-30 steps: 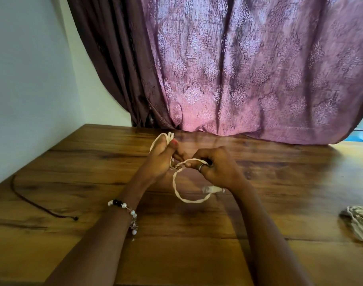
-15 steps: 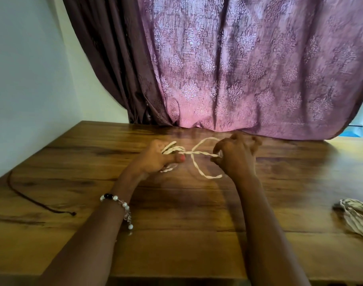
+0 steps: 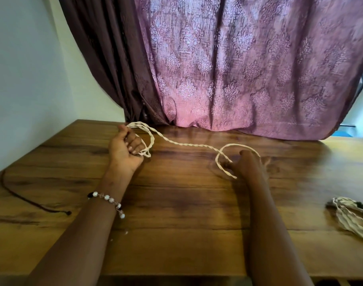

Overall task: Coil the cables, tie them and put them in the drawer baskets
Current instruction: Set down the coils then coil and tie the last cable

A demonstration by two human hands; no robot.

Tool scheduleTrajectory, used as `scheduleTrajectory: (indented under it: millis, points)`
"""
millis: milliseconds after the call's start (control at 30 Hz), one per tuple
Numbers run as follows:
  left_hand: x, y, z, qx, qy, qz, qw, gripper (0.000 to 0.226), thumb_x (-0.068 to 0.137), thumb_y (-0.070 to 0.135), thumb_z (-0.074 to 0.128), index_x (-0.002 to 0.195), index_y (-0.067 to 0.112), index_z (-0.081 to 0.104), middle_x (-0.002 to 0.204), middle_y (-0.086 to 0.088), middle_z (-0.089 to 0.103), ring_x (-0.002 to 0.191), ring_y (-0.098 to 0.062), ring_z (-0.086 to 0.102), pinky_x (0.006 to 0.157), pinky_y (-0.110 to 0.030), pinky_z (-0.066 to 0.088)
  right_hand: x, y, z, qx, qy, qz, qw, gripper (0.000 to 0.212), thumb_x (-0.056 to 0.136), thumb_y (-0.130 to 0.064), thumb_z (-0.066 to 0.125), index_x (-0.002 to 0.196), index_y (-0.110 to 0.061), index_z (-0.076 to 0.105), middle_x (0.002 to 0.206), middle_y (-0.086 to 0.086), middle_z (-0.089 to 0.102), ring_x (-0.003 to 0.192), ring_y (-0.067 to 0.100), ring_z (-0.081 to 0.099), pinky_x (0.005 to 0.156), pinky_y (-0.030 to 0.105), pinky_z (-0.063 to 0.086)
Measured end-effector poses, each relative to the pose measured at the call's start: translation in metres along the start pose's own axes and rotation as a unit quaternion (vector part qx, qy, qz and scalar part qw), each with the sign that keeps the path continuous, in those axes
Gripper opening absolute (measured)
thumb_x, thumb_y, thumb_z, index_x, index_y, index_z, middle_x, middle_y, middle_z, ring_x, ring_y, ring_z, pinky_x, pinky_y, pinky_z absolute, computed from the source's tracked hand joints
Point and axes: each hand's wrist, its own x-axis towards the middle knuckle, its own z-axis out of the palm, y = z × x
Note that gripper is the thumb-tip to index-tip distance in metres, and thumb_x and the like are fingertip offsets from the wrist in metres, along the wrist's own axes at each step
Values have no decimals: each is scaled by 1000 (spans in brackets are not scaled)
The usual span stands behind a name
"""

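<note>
Table edge: the near edge of the wooden table (image 3: 176, 234) is running along the bottom of the view, and both forearms are reaching forward across it.
Left wrist: a beaded bracelet (image 3: 107, 200) is hanging round the wrist just behind the hand.
Dark cord: a thin dark cable (image 3: 27, 198) is lying loose on the left part of the tabletop, curving toward the table's left edge, well apart from both hands.
Bundle at right: a pale coiled bundle (image 3: 354, 217) is lying on the table near the right border of the view, partly cut off, well apart from the right hand.
Right hand: the right hand (image 3: 246, 164) is blurring with motion; it is sitting low over the tabletop with its fingers curled in and pinching the white cable (image 3: 188, 144) where the cable is forming a small loop around the hand, a short free end sticking out toward the viewer.
White cable: twisted and cream-coloured, it is stretching in a shallow sag between the two hands, above the middle of the table, apart from the other cords.
Left hand: the left hand (image 3: 127, 145) is turning palm toward the viewer, fingers clenching round several loops of the white cable, which are sticking out past the fingers at both the far side and the near side of the fist.
Curtain: a patterned purple curtain (image 3: 248, 69) is hanging behind the table, its hem meeting the far edge.
Wall: a pale wall (image 3: 27, 69) is standing on the left.
</note>
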Motion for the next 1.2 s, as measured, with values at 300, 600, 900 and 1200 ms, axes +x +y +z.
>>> scheduleTrajectory:
  millis: [300, 600, 900, 1200]
  points:
    - [-4, -8, 6, 144, 49, 37, 988, 45, 103, 35, 30, 62, 19, 28, 35, 9, 23, 25, -3, 19, 26, -13, 13, 4, -4, -4, 240, -56, -133, 960, 29, 70, -39, 80, 87, -18, 70, 75, -8, 69, 69, 1, 61, 65, 18, 50]
    - [-5, -41, 14, 282, 68, 16, 957, 57, 103, 38, 34, 52, 14, 23, 34, 4, 21, 24, -8, 21, 36, -7, 18, -43, -66, -14, 272, 390, -370, 798, 17, 88, -16, 59, 91, -2, 66, 83, 12, 64, 81, 25, 51, 73, 34, 38]
    - [-8, -40, 14, 203, 18, -41, 978, 66, 102, 42, 33, 40, 18, 32, 35, 5, 23, 25, -5, 22, 30, -8, 17, -49, -90, 24, 297, 242, -406, 830, 34, 81, -15, 72, 106, 0, 57, 100, 13, 57, 93, 24, 51, 78, 46, 43]
    - [-17, -45, 18, 204, -82, -133, 967, 38, 101, 38, 33, 72, 15, 43, 33, 6, 25, 23, -3, 19, 29, -8, 12, -34, -78, 11, 361, 215, -377, 825, 21, 85, -2, 54, 101, -7, 67, 73, -1, 66, 65, 7, 59, 61, 29, 49]
